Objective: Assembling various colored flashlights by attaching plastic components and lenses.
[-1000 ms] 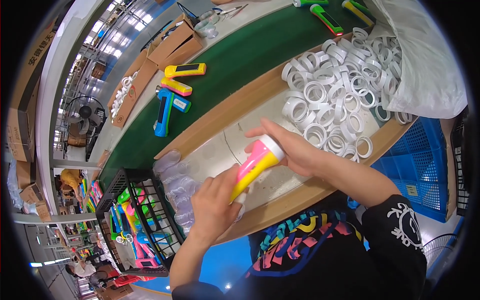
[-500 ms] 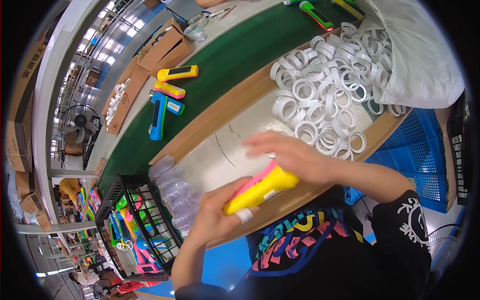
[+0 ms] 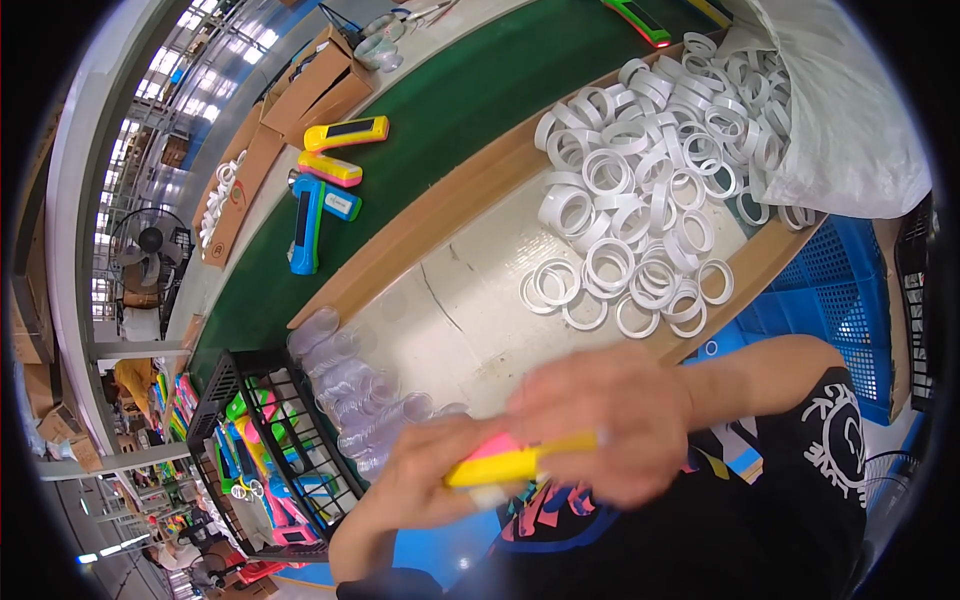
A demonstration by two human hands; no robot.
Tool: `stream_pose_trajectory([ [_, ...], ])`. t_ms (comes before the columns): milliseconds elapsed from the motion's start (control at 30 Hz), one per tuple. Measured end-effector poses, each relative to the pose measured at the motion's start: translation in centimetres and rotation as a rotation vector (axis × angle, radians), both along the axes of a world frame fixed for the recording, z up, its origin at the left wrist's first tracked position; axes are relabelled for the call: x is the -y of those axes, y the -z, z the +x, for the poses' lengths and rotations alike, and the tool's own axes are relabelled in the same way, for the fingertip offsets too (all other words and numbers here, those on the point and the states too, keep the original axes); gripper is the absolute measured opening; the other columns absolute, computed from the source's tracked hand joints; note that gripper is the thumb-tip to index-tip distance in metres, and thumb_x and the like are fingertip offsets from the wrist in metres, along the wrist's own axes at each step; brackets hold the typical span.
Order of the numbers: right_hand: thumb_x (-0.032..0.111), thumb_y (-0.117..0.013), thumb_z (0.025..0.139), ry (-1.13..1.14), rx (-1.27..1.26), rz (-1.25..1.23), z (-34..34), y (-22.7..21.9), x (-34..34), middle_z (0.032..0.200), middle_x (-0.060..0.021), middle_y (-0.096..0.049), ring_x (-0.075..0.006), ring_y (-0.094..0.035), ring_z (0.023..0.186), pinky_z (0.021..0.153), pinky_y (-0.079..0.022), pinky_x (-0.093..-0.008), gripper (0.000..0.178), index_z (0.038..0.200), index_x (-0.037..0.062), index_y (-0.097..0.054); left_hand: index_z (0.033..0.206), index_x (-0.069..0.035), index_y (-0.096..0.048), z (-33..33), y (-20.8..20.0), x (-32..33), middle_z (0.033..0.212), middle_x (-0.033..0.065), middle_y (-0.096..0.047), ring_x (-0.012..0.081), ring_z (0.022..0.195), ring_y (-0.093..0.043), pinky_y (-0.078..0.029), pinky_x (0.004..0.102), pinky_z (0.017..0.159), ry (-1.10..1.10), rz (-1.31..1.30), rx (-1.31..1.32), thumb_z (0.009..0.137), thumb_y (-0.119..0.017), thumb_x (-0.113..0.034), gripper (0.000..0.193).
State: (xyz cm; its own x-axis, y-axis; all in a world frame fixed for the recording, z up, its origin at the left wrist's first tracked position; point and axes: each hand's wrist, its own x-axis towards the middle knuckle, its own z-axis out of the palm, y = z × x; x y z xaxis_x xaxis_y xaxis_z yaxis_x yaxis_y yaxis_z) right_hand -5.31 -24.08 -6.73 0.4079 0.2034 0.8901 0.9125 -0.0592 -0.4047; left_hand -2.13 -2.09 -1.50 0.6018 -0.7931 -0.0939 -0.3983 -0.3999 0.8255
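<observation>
A yellow and pink flashlight [image 3: 492, 466] is in front of my body, above the near rim of a shallow cardboard tray [image 3: 440, 215]. My left hand [image 3: 420, 470] is closed round its handle; a white wrap shows on one finger. Over its head end my right hand [image 3: 615, 420] is curled, blurred by motion and covering most of that end. A heap of white rings [image 3: 608, 262] fills the tray's right side. Stacked clear plastic discs [image 3: 350, 385] lie along its left end, close to my left hand.
Blue [image 3: 306, 225] and yellow flashlights [image 3: 346, 132] lie on the green belt [image 3: 440, 120] beyond the tray. A black crate [image 3: 318, 485] of colourful flashlights stands at left, a blue crate [image 3: 850, 290] at right. A white plastic bag [image 3: 850, 140] overhangs the rings.
My right hand has come down from above onto the flashlight's head end. The flashlight has moved slightly down and lies more level. My left hand keeps its hold.
</observation>
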Motion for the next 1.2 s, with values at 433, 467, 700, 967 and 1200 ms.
stream_pose_trajectory([
  [433,0.036,-0.033,0.095,-0.016,-0.738,0.013,3.8,4.7,0.2,0.115,-0.0131,-0.056,-0.0218,-0.055,0.103,0.091,-0.042,-0.0312,0.046,0.119,0.0010,-0.050,0.113,-0.005,-0.057,1.6,2.3,-0.3,0.094,0.0100,-0.065,0.0246,0.076,-0.060,-0.050,0.0352,0.065,-0.041,0.184,0.415,0.062,-0.071,-0.010,0.053],
  [467,0.033,-0.035,0.094,-0.101,-0.788,0.018,3.5,4.9,0.0,0.108,-0.0136,-0.060,-0.0219,-0.057,0.099,0.089,-0.043,-0.0297,0.043,0.112,-0.0004,-0.055,0.112,-0.005,-0.058,1.3,2.4,0.7,0.094,0.0089,-0.064,0.0239,0.073,-0.059,-0.049,0.0330,0.062,-0.034,0.273,0.625,0.058,-0.071,-0.007,0.056],
  [700,0.038,-0.039,0.095,-0.209,-1.671,0.631,6.5,5.1,-0.1,0.095,-0.0150,-0.063,-0.0205,-0.061,0.089,0.081,-0.048,-0.0332,0.045,0.107,-0.0010,-0.057,0.115,-0.004,-0.055,2.2,6.1,1.9,0.094,0.0072,-0.063,0.0215,0.068,-0.056,-0.048,0.0299,0.058,-0.082,0.281,0.812,0.059,-0.069,-0.008,0.058],
  [967,0.032,-0.044,0.097,-0.520,-1.391,0.798,4.5,3.8,0.4,0.113,-0.0045,-0.055,-0.0121,-0.052,0.105,0.089,-0.041,-0.0295,0.037,0.125,0.0089,-0.046,0.120,-0.002,-0.049,-0.5,10.0,0.9,0.083,0.0125,-0.059,0.0227,0.060,-0.059,-0.050,0.0301,0.049,-0.493,-0.636,-1.257,0.077,-0.071,-0.031,0.056],
  [1200,0.019,-0.050,0.093,-0.428,-1.367,0.850,4.2,4.6,-0.4,0.112,-0.0117,-0.054,-0.0216,-0.051,0.114,0.095,-0.042,-0.0345,0.037,0.127,0.0067,-0.041,0.125,-0.004,-0.043,-1.2,9.3,3.3,0.094,0.0165,-0.059,0.0231,0.071,-0.061,-0.052,0.0315,0.060,-0.654,-0.553,-1.212,0.080,-0.059,-0.056,0.070],
])
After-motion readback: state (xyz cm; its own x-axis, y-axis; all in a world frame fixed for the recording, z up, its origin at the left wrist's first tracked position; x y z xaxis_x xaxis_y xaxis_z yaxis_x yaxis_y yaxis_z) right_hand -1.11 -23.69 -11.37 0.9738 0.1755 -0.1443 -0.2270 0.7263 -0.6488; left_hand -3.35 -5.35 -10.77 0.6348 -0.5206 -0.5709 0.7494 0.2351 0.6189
